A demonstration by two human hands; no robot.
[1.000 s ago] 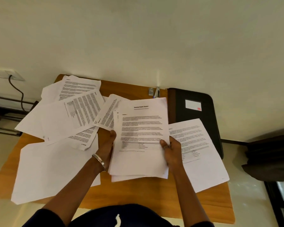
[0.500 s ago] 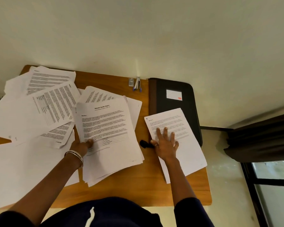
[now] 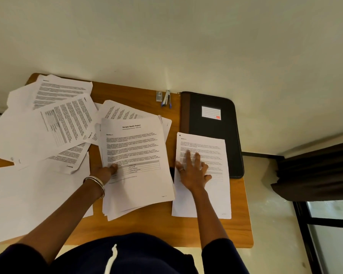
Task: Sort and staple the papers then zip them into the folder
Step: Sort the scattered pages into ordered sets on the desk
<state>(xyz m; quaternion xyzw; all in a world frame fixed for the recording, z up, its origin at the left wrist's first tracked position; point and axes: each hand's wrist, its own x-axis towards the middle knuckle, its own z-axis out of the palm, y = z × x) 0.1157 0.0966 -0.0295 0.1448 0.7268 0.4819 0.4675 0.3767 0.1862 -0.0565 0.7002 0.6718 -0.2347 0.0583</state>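
Observation:
A stack of printed papers (image 3: 139, 151), topped by a page headed "Sample Health Report", lies at the middle of the wooden table (image 3: 131, 226). My left hand (image 3: 105, 172) rests on its left edge, thumb on top of the page. A single printed sheet (image 3: 206, 194) lies to the right, partly over the black zip folder (image 3: 216, 135). My right hand (image 3: 192, 171) presses flat on that sheet with fingers spread. A small stapler (image 3: 166, 98) and a staple box (image 3: 158, 96) sit at the table's far edge. More loose papers (image 3: 53, 123) are scattered at the left.
A blank white sheet (image 3: 32, 196) covers the near left of the table. The table stands against a pale wall (image 3: 166, 36). Dark curtain fabric (image 3: 315, 171) hangs at the right, above a window frame. A small dark object peeks out between the stack and the right sheet.
The stack went from being held in both hands to lying on the table. My right hand let go and moved onto the single sheet at the right, which now lies squarer.

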